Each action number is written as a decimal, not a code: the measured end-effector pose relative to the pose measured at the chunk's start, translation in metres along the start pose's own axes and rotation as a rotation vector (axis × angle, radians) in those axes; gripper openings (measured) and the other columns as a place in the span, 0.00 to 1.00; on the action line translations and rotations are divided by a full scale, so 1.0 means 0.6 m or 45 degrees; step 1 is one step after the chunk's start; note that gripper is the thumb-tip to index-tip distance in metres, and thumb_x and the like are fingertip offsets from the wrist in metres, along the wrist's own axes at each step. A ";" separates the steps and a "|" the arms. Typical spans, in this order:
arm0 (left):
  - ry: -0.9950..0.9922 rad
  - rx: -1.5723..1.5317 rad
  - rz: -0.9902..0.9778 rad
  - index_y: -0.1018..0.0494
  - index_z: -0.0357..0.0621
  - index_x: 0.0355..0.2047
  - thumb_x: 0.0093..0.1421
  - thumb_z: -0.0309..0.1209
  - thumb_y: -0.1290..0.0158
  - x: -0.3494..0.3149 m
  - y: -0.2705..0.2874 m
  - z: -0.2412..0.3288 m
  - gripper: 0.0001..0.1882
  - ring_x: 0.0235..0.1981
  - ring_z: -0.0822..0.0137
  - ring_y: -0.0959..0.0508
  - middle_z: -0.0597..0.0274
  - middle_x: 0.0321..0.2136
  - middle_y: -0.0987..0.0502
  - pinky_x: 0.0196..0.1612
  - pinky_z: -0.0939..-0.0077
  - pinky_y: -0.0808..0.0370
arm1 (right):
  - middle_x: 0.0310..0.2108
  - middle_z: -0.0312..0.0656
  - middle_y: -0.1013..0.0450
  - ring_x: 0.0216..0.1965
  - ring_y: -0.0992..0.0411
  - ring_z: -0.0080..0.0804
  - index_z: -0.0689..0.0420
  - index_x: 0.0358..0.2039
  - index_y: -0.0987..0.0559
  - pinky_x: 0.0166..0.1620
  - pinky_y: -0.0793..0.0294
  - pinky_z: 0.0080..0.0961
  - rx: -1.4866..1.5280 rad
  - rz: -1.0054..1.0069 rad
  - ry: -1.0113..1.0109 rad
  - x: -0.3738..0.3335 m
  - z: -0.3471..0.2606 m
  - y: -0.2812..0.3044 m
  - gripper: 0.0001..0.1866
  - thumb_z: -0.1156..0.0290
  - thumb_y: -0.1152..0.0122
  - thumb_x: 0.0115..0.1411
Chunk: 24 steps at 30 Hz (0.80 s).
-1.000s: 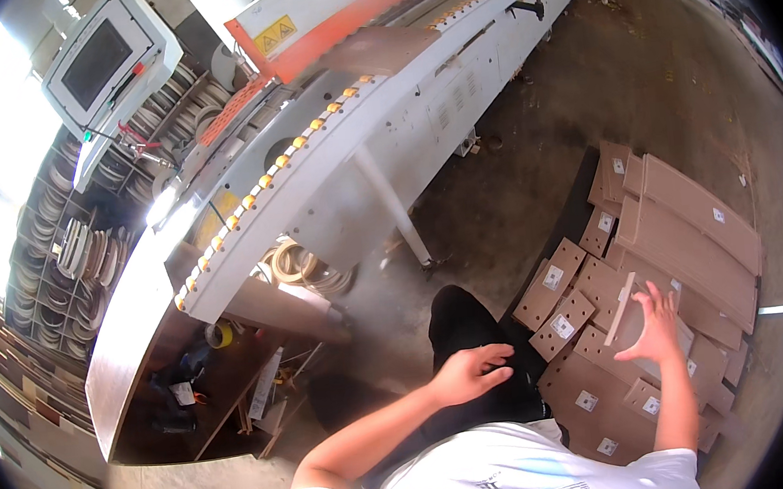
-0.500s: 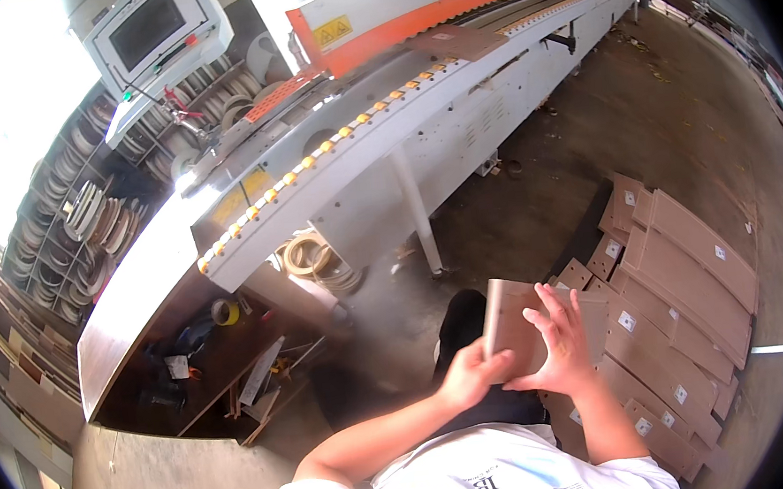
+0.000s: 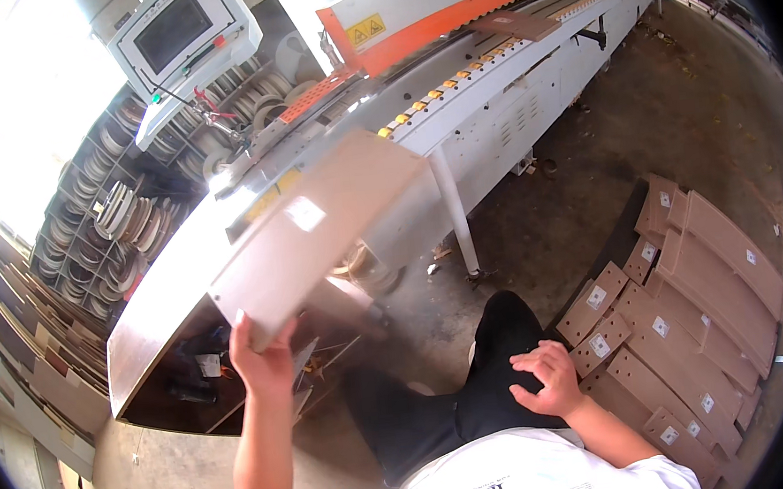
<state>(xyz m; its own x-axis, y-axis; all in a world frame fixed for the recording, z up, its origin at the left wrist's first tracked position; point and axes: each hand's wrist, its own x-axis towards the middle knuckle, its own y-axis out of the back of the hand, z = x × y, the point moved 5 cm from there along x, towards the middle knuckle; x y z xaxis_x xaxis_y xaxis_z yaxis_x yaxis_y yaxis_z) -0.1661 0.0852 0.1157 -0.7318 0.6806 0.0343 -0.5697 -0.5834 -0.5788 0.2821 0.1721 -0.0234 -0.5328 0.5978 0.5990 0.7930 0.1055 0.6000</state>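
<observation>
A flat brown board [image 3: 323, 218] with a white label slants across the near end of a long machine [image 3: 483, 113]. My left hand [image 3: 263, 356] grips its near lower corner, thumb and fingers at the edge. The board's far end overlaps the machine's edge with yellow rollers; whether it touches cannot be told. Holding nothing, my right hand [image 3: 546, 379] hovers by my lap with its fingers apart and slightly curled. To its right lie stacked brown boards [image 3: 662, 313], several with white labels and some with round holes.
A control screen [image 3: 173, 32] hangs at the upper left above racks of edging coils [image 3: 124, 209]. Offcut boards [image 3: 38, 344] lean at the far left. Another brown board [image 3: 516, 25] lies farther along the machine. A machine leg [image 3: 454, 210] stands on the floor ahead.
The board has moved from in front of me, between both hands, left and up toward the machine in my left hand. My right hand has let go. The view has shifted slightly.
</observation>
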 end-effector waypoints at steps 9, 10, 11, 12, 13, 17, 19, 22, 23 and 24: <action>-0.081 0.068 0.161 0.29 0.40 0.54 0.73 0.37 0.47 0.288 0.110 0.093 0.16 0.51 0.49 0.18 0.53 0.51 0.23 0.56 0.53 0.17 | 0.42 0.29 0.16 0.42 0.21 0.32 0.46 0.41 0.17 0.57 0.26 0.38 0.110 -0.351 -0.015 -0.056 0.021 -0.106 0.15 0.61 0.26 0.53; -0.017 0.147 0.201 0.31 0.40 0.54 0.73 0.38 0.48 0.327 0.132 0.100 0.17 0.49 0.48 0.17 0.54 0.51 0.25 0.53 0.55 0.15 | 0.42 0.29 0.16 0.41 0.21 0.33 0.46 0.41 0.17 0.56 0.26 0.36 0.104 -0.378 0.012 -0.057 0.023 -0.112 0.15 0.60 0.26 0.53; 0.047 0.326 0.282 0.30 0.41 0.51 0.74 0.40 0.47 0.345 0.110 0.091 0.16 0.37 0.56 0.17 0.56 0.44 0.24 0.36 0.67 0.15 | 0.42 0.29 0.16 0.41 0.21 0.33 0.46 0.41 0.17 0.55 0.25 0.36 0.089 -0.374 -0.009 -0.060 0.031 -0.112 0.15 0.60 0.26 0.53; 0.070 0.587 0.271 0.29 0.42 0.49 0.73 0.42 0.46 0.367 0.116 0.104 0.16 0.32 0.60 0.19 0.57 0.41 0.23 0.29 0.71 0.21 | 0.42 0.30 0.16 0.41 0.21 0.33 0.46 0.41 0.17 0.55 0.25 0.36 0.094 -0.374 -0.015 -0.061 0.034 -0.116 0.15 0.60 0.27 0.53; 0.092 0.849 0.258 0.28 0.42 0.47 0.73 0.44 0.45 0.392 0.124 0.123 0.17 0.26 0.65 0.22 0.58 0.37 0.22 0.21 0.75 0.27 | 0.42 0.30 0.16 0.41 0.21 0.33 0.46 0.41 0.17 0.54 0.25 0.35 0.100 -0.376 -0.020 -0.061 0.036 -0.118 0.14 0.60 0.27 0.53; -0.275 2.091 0.177 0.29 0.33 0.61 0.72 0.52 0.47 0.495 0.153 0.160 0.33 0.54 0.51 0.24 0.41 0.51 0.23 0.54 0.59 0.28 | 0.41 0.29 0.15 0.40 0.20 0.33 0.49 0.38 0.17 0.51 0.24 0.34 0.121 -0.353 -0.066 -0.043 0.038 -0.127 0.13 0.63 0.25 0.52; -0.642 2.623 0.104 0.28 0.38 0.65 0.70 0.49 0.46 0.433 0.013 0.108 0.32 0.64 0.48 0.27 0.44 0.60 0.24 0.67 0.54 0.31 | 0.41 0.30 0.15 0.40 0.19 0.33 0.49 0.38 0.16 0.49 0.24 0.34 0.060 -0.334 -0.121 -0.048 0.050 -0.119 0.13 0.64 0.25 0.52; -0.871 2.748 -0.335 0.25 0.45 0.63 0.68 0.45 0.43 0.409 -0.014 0.091 0.27 0.63 0.54 0.25 0.57 0.59 0.21 0.66 0.59 0.29 | 0.40 0.30 0.15 0.39 0.19 0.33 0.49 0.37 0.16 0.48 0.24 0.33 0.086 -0.325 -0.108 -0.039 0.055 -0.133 0.12 0.64 0.25 0.51; -0.855 2.704 -0.509 0.24 0.48 0.63 0.66 0.43 0.41 0.402 -0.022 0.080 0.27 0.64 0.55 0.25 0.58 0.61 0.22 0.66 0.59 0.28 | 0.40 0.30 0.15 0.38 0.19 0.33 0.49 0.36 0.16 0.48 0.24 0.33 0.090 -0.322 -0.112 -0.038 0.057 -0.135 0.12 0.64 0.25 0.51; -0.891 2.710 -0.503 0.24 0.50 0.63 0.66 0.42 0.41 0.402 -0.029 0.072 0.26 0.64 0.56 0.25 0.59 0.61 0.22 0.65 0.59 0.28 | 0.39 0.30 0.15 0.38 0.19 0.33 0.49 0.36 0.16 0.48 0.23 0.33 0.093 -0.319 -0.117 -0.036 0.060 -0.136 0.11 0.64 0.25 0.51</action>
<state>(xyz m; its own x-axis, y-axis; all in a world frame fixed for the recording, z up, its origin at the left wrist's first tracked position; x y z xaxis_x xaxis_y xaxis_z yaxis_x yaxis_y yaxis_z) -0.3491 0.2402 0.1693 -0.2234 0.9093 0.3512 0.2305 -0.3008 0.9254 0.2396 0.1788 -0.1046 -0.6886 0.6149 0.3844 0.6609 0.3141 0.6816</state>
